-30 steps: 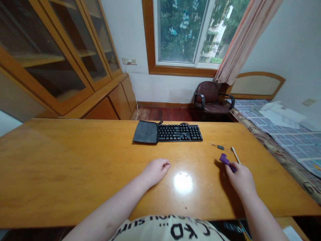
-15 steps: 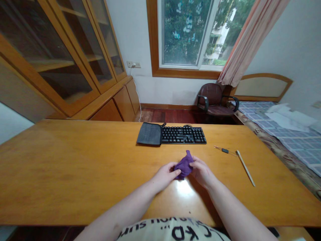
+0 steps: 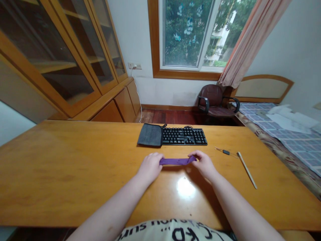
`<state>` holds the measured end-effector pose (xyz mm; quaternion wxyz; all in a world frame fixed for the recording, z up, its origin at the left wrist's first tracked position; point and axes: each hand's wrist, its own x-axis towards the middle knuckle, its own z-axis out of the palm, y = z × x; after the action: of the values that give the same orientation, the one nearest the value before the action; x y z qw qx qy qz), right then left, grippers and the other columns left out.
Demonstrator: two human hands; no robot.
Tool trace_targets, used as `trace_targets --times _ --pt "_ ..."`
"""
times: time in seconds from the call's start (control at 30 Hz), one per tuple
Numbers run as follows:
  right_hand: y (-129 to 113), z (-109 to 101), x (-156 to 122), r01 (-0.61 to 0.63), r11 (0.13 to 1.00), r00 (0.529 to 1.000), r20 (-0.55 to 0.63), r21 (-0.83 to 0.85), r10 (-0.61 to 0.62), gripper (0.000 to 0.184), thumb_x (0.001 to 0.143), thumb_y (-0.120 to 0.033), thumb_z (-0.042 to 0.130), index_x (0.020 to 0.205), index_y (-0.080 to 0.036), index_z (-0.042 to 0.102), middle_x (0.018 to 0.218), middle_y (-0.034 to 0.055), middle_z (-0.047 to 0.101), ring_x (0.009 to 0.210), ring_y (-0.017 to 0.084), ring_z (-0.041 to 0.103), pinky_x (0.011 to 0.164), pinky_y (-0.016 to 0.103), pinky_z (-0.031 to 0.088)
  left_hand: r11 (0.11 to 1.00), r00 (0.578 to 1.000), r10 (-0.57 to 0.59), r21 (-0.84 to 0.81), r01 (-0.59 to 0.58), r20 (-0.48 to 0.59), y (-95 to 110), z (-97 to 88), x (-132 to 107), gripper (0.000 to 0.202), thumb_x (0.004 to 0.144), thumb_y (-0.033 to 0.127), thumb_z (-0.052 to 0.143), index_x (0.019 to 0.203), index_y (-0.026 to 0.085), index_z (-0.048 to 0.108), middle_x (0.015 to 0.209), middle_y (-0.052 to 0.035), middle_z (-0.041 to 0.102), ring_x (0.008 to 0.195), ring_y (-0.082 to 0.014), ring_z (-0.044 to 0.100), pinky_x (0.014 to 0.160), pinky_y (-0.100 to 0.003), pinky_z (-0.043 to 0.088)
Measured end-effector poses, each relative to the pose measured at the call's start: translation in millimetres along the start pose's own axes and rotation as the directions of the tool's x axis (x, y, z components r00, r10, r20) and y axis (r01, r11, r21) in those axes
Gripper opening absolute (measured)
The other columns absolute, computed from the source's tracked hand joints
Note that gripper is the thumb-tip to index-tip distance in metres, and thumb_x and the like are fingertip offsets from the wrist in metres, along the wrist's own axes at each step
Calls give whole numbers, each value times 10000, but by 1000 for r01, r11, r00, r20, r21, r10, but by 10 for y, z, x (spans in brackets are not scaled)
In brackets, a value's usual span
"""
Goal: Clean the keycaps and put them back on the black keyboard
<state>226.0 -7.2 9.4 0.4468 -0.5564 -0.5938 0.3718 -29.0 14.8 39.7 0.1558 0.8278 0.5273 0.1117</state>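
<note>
A purple cloth (image 3: 177,162) is stretched into a narrow, nearly level strip above the tabletop, in front of the keyboard. My left hand (image 3: 151,166) is closed on its left end, and my right hand (image 3: 203,164) pinches its right end, where the fabric bunches a little. Beyond the cloth lies a black keyboard (image 3: 185,136). A dark grey fabric pouch (image 3: 149,135) with a black edge covers the keyboard's left part.
On the desk (image 3: 75,167) at my right lie a pale stick (image 3: 247,170) and a small dark piece with thin cords (image 3: 226,152). Past the desk stand an office chair (image 3: 213,97), a bed (image 3: 288,117) and a glass-fronted cabinet (image 3: 82,100).
My hands have moved apart, the left one to the left. The purple cloth has gone from a crumpled bunch to a taut strip between them.
</note>
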Motion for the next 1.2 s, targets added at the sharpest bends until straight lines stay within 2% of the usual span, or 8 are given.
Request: trace_targets --times 0.07,0.13,0.27,0.33,0.43,0.63,0.93,1.2 --pt "12 -96 -4 207 934 978 92 -291 -189 217 636 -45 511 710 -205 639 832 44 632 853 196 557 818 350 410 993 998 39 117 -34 -47 -69 -24 -20 304 705 54 517 940 223 608 944 -47 624 947 -214 535 832 -330 395" --pt "10 -176 -34 359 824 928 261 -438 -266 269 648 -20 478 710 -215 652 888 45 643 902 199 543 838 352 396 984 997 77 161 -75 -7 -132 -7 -57 272 729 90 545 956 225 613 960 -53 626 974 -222 529 861 -348 388" --pt "7 -229 -133 408 759 877 450 -508 -170 275 681 -45 497 814 -217 666 876 36 661 873 177 563 839 319 405 992 977 90 71 -105 192 -215 87 -137 310 718 369 659 995 234 626 983 -55 650 968 -241 561 875 -368 408" --pt "25 -201 -167 349 757 905 409 -553 -119 214 749 -116 504 855 -203 667 858 49 661 846 177 571 826 313 414 996 978 71 43 -81 196 -225 132 -150 361 757 422 610 1063 229 612 1032 -66 645 991 -240 564 885 -363 411" --pt "71 -123 -181 262 715 945 321 -648 -55 208 831 -237 493 928 -191 671 898 75 659 864 195 571 820 318 413 997 990 30 69 -39 135 -225 174 -121 340 827 348 530 1133 209 583 1077 -90 621 1016 -229 560 889 -348 411" --pt "113 -29 -195 200 616 959 281 -762 35 198 841 -275 519 929 -208 683 890 71 654 851 207 575 794 301 406 992 987 44 107 -61 154 -283 182 -57 82 768 245 584 819 216 641 907 -54 640 915 -215 570 824 -334 423" --pt "63 -46 -208 -12 778 989 109 -628 103 164 827 -267 512 851 -197 658 848 51 673 808 180 601 737 263 431 998 996 -34 -43 38 86 -236 125 -33 161 834 187 426 904 197 571 909 -55 640 838 -179 590 756 -286 425" --pt "106 -38 -203 -103 787 993 -20 -608 114 185 822 -270 482 805 -209 656 849 56 668 814 198 603 744 300 434 995 998 -24 -99 29 51 -328 246 135 217 859 189 401 961 192 593 972 -60 609 912 -176 574 825 -286 428"
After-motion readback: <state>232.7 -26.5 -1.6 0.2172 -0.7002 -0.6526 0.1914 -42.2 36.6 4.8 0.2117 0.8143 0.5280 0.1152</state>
